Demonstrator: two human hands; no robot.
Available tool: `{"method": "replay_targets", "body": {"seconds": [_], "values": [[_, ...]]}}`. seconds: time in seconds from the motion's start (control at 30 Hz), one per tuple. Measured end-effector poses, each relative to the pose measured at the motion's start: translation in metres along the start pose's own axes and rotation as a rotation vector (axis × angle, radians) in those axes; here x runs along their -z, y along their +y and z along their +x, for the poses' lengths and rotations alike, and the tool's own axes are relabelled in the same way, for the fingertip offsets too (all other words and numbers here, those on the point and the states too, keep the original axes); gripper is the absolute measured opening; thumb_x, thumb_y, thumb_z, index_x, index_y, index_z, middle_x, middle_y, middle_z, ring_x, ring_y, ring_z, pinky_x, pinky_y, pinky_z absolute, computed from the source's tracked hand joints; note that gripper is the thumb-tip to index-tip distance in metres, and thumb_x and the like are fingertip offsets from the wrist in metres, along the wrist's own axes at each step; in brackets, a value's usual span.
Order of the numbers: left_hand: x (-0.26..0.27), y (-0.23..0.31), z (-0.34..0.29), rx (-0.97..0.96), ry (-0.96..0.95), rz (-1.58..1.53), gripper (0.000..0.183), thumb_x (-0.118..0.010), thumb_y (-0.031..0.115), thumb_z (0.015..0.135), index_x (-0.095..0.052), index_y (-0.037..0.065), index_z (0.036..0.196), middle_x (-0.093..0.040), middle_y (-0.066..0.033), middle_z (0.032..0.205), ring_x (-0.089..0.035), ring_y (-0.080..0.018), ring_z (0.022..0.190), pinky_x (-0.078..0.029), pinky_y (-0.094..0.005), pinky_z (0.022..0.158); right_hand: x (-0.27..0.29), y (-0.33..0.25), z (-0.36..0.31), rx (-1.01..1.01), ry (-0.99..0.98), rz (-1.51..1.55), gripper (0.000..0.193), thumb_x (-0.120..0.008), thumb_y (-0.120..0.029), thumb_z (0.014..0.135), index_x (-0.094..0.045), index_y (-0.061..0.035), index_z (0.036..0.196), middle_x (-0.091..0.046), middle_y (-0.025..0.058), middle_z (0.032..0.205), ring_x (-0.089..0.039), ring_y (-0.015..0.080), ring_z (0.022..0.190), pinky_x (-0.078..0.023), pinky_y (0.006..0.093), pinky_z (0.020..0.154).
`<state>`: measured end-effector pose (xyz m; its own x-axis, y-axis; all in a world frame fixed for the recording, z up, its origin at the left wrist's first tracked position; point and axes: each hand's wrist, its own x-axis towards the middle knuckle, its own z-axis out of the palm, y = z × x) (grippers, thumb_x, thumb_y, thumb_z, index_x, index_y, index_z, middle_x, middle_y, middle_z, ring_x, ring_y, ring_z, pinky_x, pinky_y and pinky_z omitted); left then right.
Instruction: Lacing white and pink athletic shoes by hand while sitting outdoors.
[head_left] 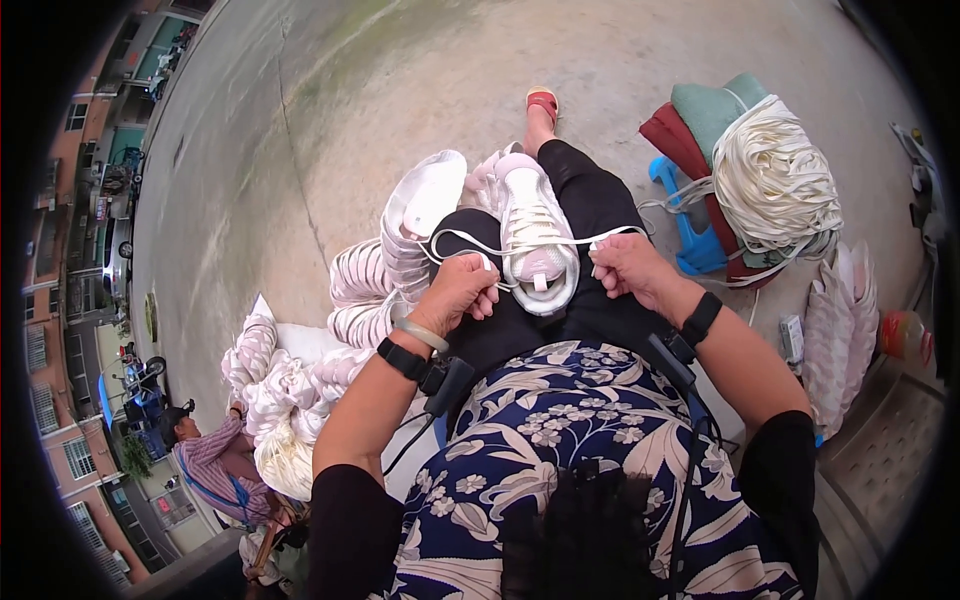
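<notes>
Concrete ground (340,110), outdoor, with buildings (75,350) at the far left. To our left, curved stacks of pink-and-white shoe uppers (365,290). To our right, one thick bundle of cream laces (780,180), against green cloth (712,108) and dark red cloth (674,137); blue plastic stool (704,240) near it. One pink-and-white shoe (530,215), on our lap between our hands, toe pointing away from us. Left hand (466,290), fingers closed, pinching lace beside the shoe. Right hand (637,270), likewise pinching. One white lace (565,240), running across the shoe, looping near our left hand.
</notes>
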<state>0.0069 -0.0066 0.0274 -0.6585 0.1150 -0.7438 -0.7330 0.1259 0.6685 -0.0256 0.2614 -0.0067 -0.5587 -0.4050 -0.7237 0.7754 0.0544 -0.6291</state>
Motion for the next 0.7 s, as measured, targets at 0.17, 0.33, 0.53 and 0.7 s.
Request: {"method": "replay_targets", "body": {"seconds": [0.17, 0.33, 0.53, 0.7], "values": [[-0.010, 0.004, 0.016, -0.085, 0.148, 0.031, 0.013, -0.052, 0.012, 0.085, -0.053, 0.003, 0.076, -0.057, -0.0050, 0.059, -0.052, -0.0095, 0.040, -0.039, -0.0201, 0.032, -0.015, -0.003, 0.025, 0.255, 0.085, 0.078, 0.008, -0.056, -0.011, 0.086, -0.053, -0.0065, 0.079, -0.059, 0.0028, 0.068, -0.055, 0.0074, 0.053, -0.047, 0.0207, 0.049], [-0.015, 0.001, 0.020, -0.136, 0.223, -0.056, 0.012, -0.052, 0.012, 0.085, -0.053, 0.002, 0.080, -0.057, -0.0051, 0.060, -0.052, -0.0094, 0.041, -0.039, -0.0195, 0.034, -0.017, 0.003, 0.030, 0.339, 0.088, 0.053, 0.005, -0.055, -0.007, 0.085, -0.053, -0.0049, 0.081, -0.062, 0.0052, 0.072, -0.058, 0.0080, 0.058, -0.047, 0.0198, 0.052], [-0.014, -0.005, 0.019, -0.185, 0.236, -0.156, 0.008, -0.054, 0.010, 0.084, -0.052, 0.002, 0.082, -0.058, -0.0059, 0.066, -0.055, -0.0104, 0.045, -0.043, -0.0191, 0.038, -0.018, 0.008, 0.032, 0.396, 0.105, 0.072, 0.003, -0.055, -0.002, 0.081, -0.052, -0.0028, 0.079, -0.060, 0.0054, 0.070, -0.057, 0.0085, 0.058, -0.046, 0.0199, 0.051], [-0.012, -0.009, 0.017, -0.194, 0.177, -0.223, 0.008, -0.056, 0.009, 0.084, -0.055, 0.001, 0.087, -0.059, -0.0067, 0.069, -0.058, -0.0108, 0.051, -0.046, -0.0180, 0.042, -0.019, 0.011, 0.034, 0.428, 0.105, -0.007, 0.005, -0.055, -0.007, 0.085, -0.051, -0.0048, 0.082, -0.061, 0.0038, 0.073, -0.057, 0.0065, 0.061, -0.045, 0.0177, 0.053]]}}
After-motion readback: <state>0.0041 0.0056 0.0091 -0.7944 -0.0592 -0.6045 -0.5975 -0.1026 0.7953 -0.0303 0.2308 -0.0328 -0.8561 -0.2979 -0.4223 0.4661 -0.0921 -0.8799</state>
